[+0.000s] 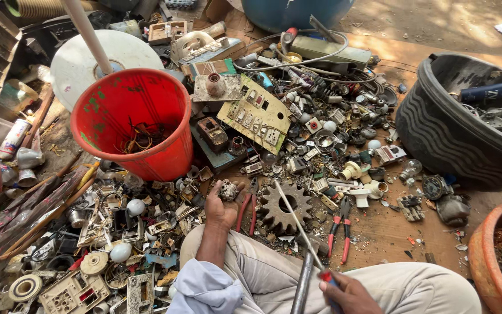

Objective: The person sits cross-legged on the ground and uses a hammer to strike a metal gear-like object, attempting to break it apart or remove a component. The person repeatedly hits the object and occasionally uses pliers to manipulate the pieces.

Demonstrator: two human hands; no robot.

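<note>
Left hand point(221, 210) is gripping a small grey metal fitting point(228, 189), fingers curled round it above the scrap-strewn floor point(390, 232), while right hand point(344, 293) is clenching a long screwdriver point(298, 228) beside a rusty gear point(286, 206).

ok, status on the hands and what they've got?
Left hand shut on small metal part. Right hand shut on screwdriver, tip near gear. Red pliers between hand and gear.

— What's around you?
— You sit outdoors on bare dirt ground point(437, 17), sun-dappled at one o'clock. Scrap litters brown boards point(379, 232) under you.
— And at nine o'clock?
— Shaded clutter, perhaps crates; you can't tell.
</note>
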